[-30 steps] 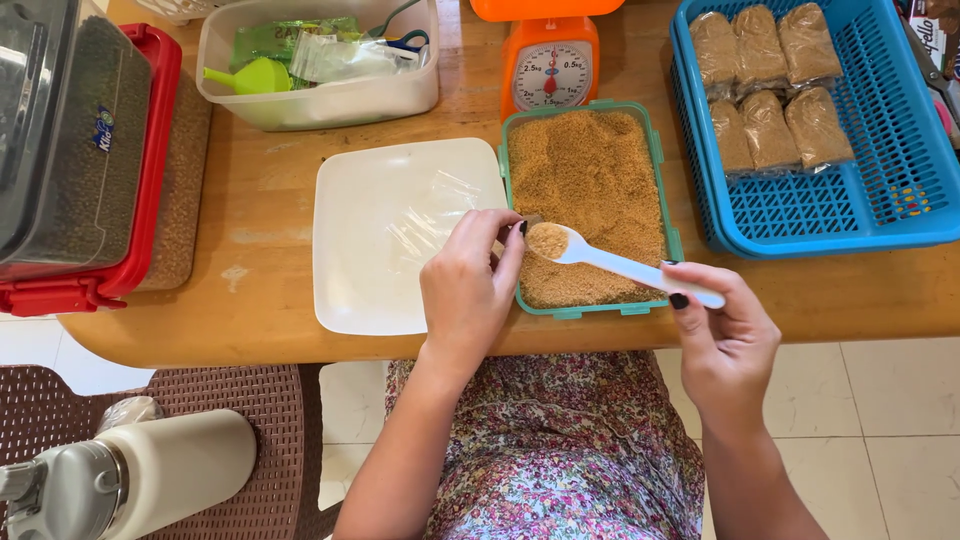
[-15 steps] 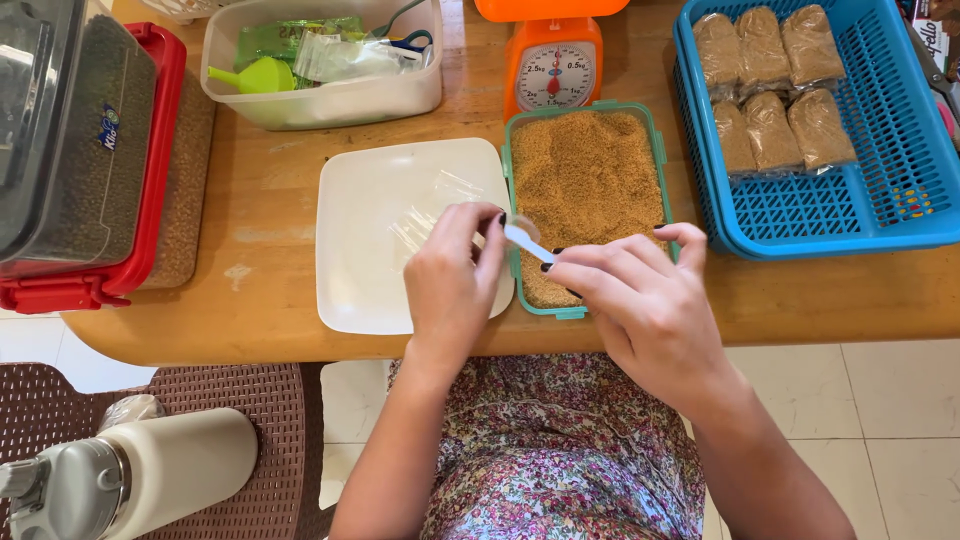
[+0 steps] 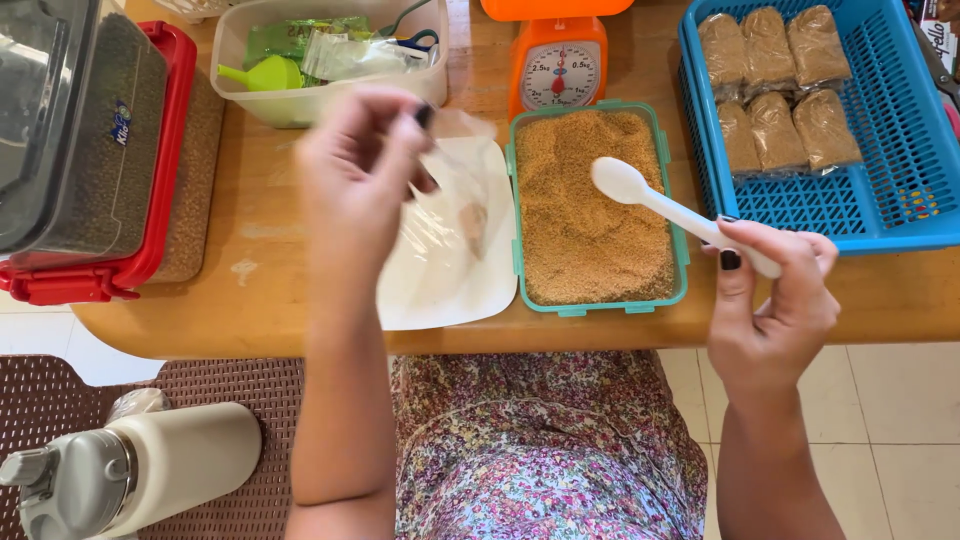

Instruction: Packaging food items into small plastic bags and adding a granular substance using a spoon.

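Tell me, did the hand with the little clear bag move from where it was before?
Yes. The left hand lifted the clear bag up and away, from the white tray's near edge toward the clear tub.

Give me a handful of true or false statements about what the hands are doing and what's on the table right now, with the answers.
1. The right hand holds a white spoon by its handle. True.
2. The spoon's bowl is heaped with brown granules. False: it looks empty, above the green-rimmed container of brown granules.
3. The left hand lifts a clear plastic bag over the white square plate. True.
4. The blue basket is empty. False: several filled packets of brown granules lie in its far part.
5. An orange kitchen scale stands behind the container of granules. True.
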